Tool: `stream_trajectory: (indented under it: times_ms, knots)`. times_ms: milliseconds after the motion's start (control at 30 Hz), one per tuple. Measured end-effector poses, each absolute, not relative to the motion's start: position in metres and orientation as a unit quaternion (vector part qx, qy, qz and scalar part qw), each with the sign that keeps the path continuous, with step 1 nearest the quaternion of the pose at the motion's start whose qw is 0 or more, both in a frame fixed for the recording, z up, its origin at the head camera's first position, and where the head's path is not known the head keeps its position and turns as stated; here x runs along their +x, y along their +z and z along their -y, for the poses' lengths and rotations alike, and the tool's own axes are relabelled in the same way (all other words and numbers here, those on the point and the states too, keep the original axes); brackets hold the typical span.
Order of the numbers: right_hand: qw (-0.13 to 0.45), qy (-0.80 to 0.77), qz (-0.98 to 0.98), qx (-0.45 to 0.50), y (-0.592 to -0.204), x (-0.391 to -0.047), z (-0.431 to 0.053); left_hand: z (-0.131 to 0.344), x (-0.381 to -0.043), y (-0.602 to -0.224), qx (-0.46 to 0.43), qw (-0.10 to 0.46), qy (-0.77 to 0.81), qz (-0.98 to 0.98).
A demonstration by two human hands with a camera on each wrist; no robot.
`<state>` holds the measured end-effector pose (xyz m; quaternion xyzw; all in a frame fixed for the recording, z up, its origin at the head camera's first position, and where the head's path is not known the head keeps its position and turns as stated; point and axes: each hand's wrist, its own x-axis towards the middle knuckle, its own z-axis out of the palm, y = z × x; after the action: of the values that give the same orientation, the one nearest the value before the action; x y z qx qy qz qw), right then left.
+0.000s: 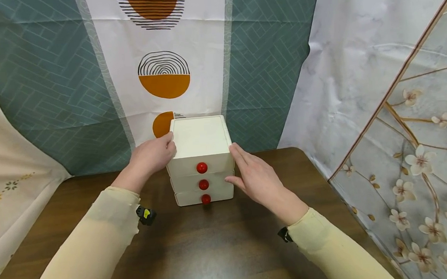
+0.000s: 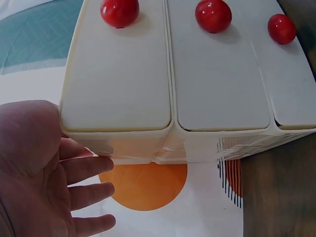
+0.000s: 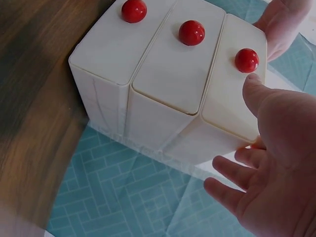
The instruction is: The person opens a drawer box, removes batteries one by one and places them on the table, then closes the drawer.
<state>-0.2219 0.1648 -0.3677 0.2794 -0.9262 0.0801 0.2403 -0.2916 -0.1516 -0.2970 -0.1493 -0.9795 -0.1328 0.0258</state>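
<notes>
A white stack of three small drawers (image 1: 200, 134) stands on the wooden table, each front bearing one round red knob (image 1: 201, 168). My left hand (image 1: 152, 154) is at the upper left side of the stack; in the left wrist view its fingers (image 2: 89, 196) extend along the side wall, and the thumb is mostly hidden. On the other side, my right hand (image 1: 259, 180) touches the upper right edge with its fingertips, palm toward the stack. The right wrist view shows its thumb (image 3: 256, 94) extended by the top drawer's front, near the top knob.
The dark wooden table (image 1: 192, 254) extends in front and to both sides. Behind the stack hangs a teal and white patterned cloth (image 1: 162, 40). A floral cloth (image 1: 417, 178) borders the right side, and a cream cloth (image 1: 8, 172) the left.
</notes>
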Motion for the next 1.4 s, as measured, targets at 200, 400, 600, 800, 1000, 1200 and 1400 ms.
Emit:
stream_trajectory:
  times_ms: [200, 400, 600, 800, 1000, 1200, 1400]
  knots:
    - [0.223, 0.093, 0.930, 0.276, -0.371, -0.222, -0.164, 0.151, -0.298, -0.297, -0.135, 0.001, -0.150, 0.980]
    - [0.221, 0.101, 0.928, 0.281, -0.372, -0.219, -0.165, 0.152, -0.308, -0.303, -0.130, -0.011, -0.163, 0.978]
    - [0.223, 0.115, 0.929, 0.272, -0.365, -0.214, -0.171, 0.145, -0.311, -0.304, -0.147, -0.003, -0.155, 0.977]
    - [0.243, 0.117, 0.924, 0.272, -0.367, -0.206, -0.165, 0.144, -0.308, -0.308, -0.133, -0.011, -0.167, 0.977]
    - [0.278, 0.120, 0.908, 0.291, -0.369, -0.199, -0.155, 0.147, -0.307, -0.311, -0.127, -0.012, -0.158, 0.979]
    - [0.328, 0.116, 0.884, 0.314, -0.368, -0.198, -0.146, 0.146, -0.308, -0.308, -0.116, -0.015, -0.140, 0.983]
    - [0.382, 0.116, 0.856, 0.329, -0.368, -0.198, -0.138, 0.144, -0.311, -0.305, -0.110, -0.014, -0.138, 0.984]
